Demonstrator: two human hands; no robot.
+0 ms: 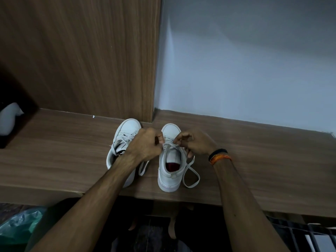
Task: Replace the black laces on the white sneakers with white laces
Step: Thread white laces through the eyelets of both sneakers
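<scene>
Two white sneakers stand side by side on a wooden shelf, toes toward the wall. The left sneaker carries a white lace, partly hidden by my left forearm. The right sneaker has a white lace threaded through its eyelets, with a long loose loop trailing on the shelf to its right. My left hand and my right hand meet over the right sneaker's upper eyelets, both pinching its white lace. No black lace is visible.
A wooden panel rises behind the left sneaker and a pale wall behind the right. A white object lies at the far left. Below the shelf's front edge are a green plastic bag and a dark grille.
</scene>
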